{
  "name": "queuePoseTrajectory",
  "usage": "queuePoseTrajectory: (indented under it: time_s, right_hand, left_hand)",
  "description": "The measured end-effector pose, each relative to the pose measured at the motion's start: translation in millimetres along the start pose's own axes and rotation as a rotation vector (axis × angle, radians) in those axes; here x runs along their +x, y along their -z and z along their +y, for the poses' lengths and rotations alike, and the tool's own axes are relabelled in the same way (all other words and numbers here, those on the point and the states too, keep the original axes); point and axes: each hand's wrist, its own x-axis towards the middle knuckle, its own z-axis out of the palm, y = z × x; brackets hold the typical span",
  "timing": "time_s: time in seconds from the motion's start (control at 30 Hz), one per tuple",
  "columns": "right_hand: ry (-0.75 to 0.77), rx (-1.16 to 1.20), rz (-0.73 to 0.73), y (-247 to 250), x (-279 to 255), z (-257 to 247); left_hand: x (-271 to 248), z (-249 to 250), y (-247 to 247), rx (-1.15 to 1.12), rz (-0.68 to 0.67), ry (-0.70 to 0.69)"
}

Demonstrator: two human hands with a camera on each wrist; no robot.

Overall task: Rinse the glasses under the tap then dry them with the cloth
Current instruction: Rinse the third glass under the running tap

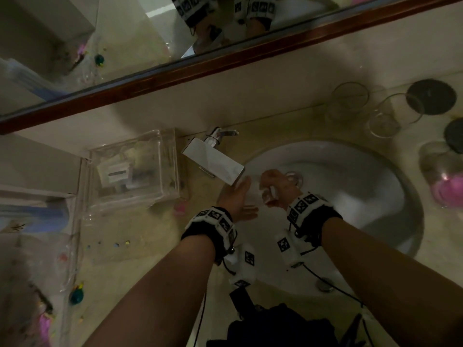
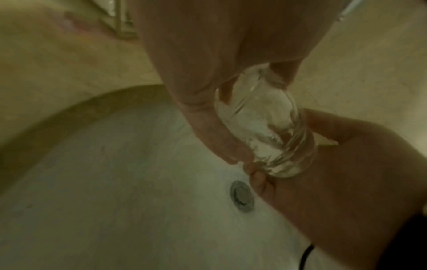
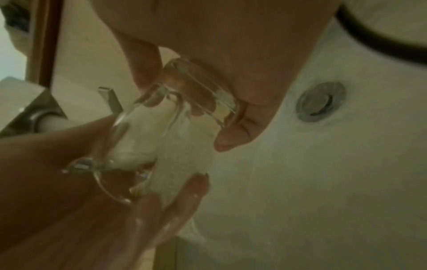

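My right hand (image 1: 276, 184) grips a clear glass (image 1: 269, 195) by its thick base over the white sink (image 1: 350, 171), just past the end of the flat chrome tap (image 1: 213, 162). In the right wrist view the glass (image 3: 138, 127) lies tilted, with white frothy water in it, its base under my right hand (image 3: 231, 45). My left hand (image 1: 238, 196) is open below the spout. Its wet, straight fingers (image 3: 171, 201) touch the rim. In the left wrist view my left hand (image 2: 208, 73) lies along the glass (image 2: 265, 127), and my right hand (image 2: 346, 173) holds the far end.
Two more clear glasses (image 1: 348, 101) (image 1: 385, 116) stand on the counter at the back right, near two dark round lids (image 1: 431, 96). A glass jar with something pink (image 1: 443, 176) stands right of the sink. A clear plastic box (image 1: 132, 171) sits left of the tap. Dark fabric (image 1: 275, 326) lies at the front edge.
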Motion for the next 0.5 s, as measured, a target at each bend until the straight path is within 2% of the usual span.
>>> queuePoseTrajectory:
  time_s: [0.13,0.2,0.27,0.37,0.5]
  right_hand:
    - [-0.025,-0.061,-0.013,-10.5,4.6,-3.4]
    - [-0.167,0.048,0.003,-15.0,5.9,-8.4]
    - [-0.28,0.041,-0.004,-16.7,9.5,-11.8]
    - [-0.225,0.01,-0.02,-20.0,10.9,-11.8]
    - [-0.087,0.011,-0.053,-19.3,8.4,-8.6]
  left_hand:
    - [8.3,-5.2,7.6,-0.062,0.033,-0.096]
    - [12.8,-9.8,11.5,-0.033,0.058,-0.135]
    - [14.8,-12.6,15.7,0.021,0.073,-0.167]
    - [16.5,-16.8,20.6,0.005,0.076,-0.184]
    - [11.3,-13.9,19.4,-0.163,0.07,-0.065]
